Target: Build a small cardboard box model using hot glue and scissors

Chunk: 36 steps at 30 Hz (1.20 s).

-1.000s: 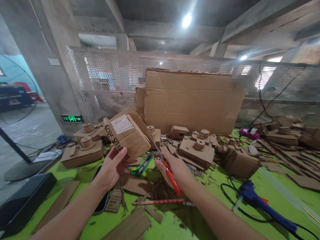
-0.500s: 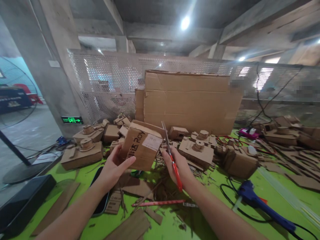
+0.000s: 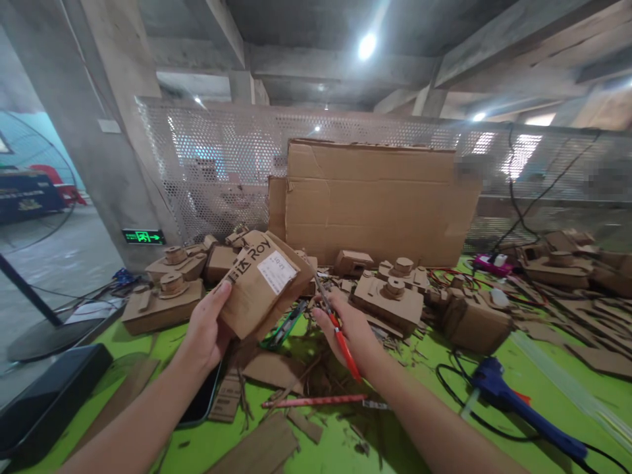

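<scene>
My left hand (image 3: 207,329) grips the lower left side of a small cardboard box (image 3: 251,299), which is tilted above the table and bears dark print and a white label (image 3: 277,271). In my right hand (image 3: 353,332) is a pair of scissors (image 3: 343,345) with red handles. Their blades point up and away, close to the box's right edge; whether they touch it I cannot tell. Below the box lie a green-handled cutter (image 3: 282,329), a red pencil (image 3: 316,400) and cardboard scraps (image 3: 274,372).
Several camera-shaped cardboard models (image 3: 388,296) stand along the back of the green table (image 3: 415,411). At the right lies a blue glue gun (image 3: 526,405) with its cable. A large cardboard sheet (image 3: 380,204) leans against the mesh screen. A phone (image 3: 201,398) lies near my left forearm.
My left hand has turned the box, tipping its top to the right, and moved slightly left and down. The scissors have dropped a little and their tips lean further left.
</scene>
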Each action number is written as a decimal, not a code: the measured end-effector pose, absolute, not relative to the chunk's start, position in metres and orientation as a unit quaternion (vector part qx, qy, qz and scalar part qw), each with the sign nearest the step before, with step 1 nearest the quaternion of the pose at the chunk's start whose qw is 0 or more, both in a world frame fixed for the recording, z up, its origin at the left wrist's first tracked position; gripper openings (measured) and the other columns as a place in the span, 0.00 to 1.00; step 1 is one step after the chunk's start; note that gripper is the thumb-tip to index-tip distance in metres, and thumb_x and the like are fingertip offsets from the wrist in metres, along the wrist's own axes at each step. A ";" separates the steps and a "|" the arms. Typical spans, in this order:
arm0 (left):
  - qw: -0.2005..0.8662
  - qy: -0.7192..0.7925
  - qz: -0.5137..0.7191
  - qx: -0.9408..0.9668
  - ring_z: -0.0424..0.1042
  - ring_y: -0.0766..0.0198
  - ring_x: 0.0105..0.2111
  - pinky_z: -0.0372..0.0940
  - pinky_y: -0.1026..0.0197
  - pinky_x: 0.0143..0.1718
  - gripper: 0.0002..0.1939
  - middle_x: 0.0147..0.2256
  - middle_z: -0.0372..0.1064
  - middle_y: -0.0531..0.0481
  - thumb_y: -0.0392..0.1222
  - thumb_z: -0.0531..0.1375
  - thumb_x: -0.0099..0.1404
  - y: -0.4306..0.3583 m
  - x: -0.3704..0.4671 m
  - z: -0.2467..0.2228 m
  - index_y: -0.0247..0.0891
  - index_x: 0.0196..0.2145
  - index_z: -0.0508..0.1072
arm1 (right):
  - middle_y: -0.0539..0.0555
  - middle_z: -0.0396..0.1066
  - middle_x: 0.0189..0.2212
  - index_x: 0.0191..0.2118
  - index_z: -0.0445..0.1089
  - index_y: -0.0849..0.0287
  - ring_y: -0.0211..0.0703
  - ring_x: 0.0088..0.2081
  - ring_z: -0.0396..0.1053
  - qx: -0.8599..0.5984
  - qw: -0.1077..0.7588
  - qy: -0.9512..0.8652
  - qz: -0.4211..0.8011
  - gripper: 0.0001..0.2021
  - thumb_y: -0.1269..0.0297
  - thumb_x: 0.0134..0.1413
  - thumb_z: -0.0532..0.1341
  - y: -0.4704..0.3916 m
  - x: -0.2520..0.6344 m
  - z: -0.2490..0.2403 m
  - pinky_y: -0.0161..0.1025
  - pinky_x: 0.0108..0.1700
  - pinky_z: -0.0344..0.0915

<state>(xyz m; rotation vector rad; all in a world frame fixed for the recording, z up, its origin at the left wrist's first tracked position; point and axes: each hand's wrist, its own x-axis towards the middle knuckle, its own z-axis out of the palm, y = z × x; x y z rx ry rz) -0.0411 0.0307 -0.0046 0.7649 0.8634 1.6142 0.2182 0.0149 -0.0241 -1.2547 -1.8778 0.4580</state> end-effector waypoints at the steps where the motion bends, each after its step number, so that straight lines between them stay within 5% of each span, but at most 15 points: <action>1: 0.545 0.363 0.690 0.307 0.82 0.47 0.44 0.79 0.55 0.42 0.21 0.37 0.84 0.45 0.50 0.73 0.57 0.031 -0.042 -0.003 0.37 0.45 0.79 | 0.54 0.78 0.37 0.51 0.72 0.52 0.49 0.42 0.76 -0.497 0.400 -0.748 0.183 0.13 0.53 0.68 0.57 0.014 0.218 -0.024 0.42 0.48 0.70; 9: 0.507 0.338 0.731 0.307 0.82 0.50 0.46 0.79 0.54 0.45 0.24 0.44 0.84 0.48 0.50 0.73 0.59 0.032 -0.046 -0.001 0.43 0.51 0.76 | 0.54 0.78 0.38 0.45 0.73 0.53 0.50 0.40 0.76 -0.486 0.370 -0.772 0.174 0.12 0.52 0.67 0.59 0.019 0.215 -0.031 0.42 0.46 0.70; 24: 0.487 0.327 0.734 0.343 0.78 0.50 0.52 0.77 0.56 0.49 0.24 0.45 0.82 0.51 0.51 0.76 0.53 0.030 -0.041 0.002 0.45 0.44 0.76 | 0.51 0.76 0.28 0.42 0.72 0.51 0.49 0.30 0.74 -0.514 0.358 -0.760 0.173 0.12 0.51 0.69 0.56 0.014 0.213 -0.030 0.40 0.35 0.67; 31: 0.467 0.360 0.703 0.398 0.81 0.58 0.44 0.78 0.58 0.46 0.37 0.47 0.80 0.52 0.38 0.79 0.47 0.026 -0.036 -0.009 0.47 0.54 0.72 | 0.49 0.74 0.25 0.40 0.72 0.49 0.48 0.29 0.74 -0.531 0.354 -0.755 0.154 0.12 0.51 0.69 0.57 0.016 0.218 -0.033 0.39 0.34 0.66; 36: 0.485 0.358 0.703 0.377 0.81 0.60 0.38 0.78 0.58 0.43 0.40 0.45 0.81 0.50 0.40 0.80 0.46 0.027 -0.034 -0.009 0.46 0.55 0.72 | 0.51 0.75 0.27 0.38 0.72 0.51 0.47 0.30 0.74 -0.549 0.342 -0.749 0.140 0.15 0.49 0.69 0.55 0.014 0.213 -0.030 0.38 0.35 0.65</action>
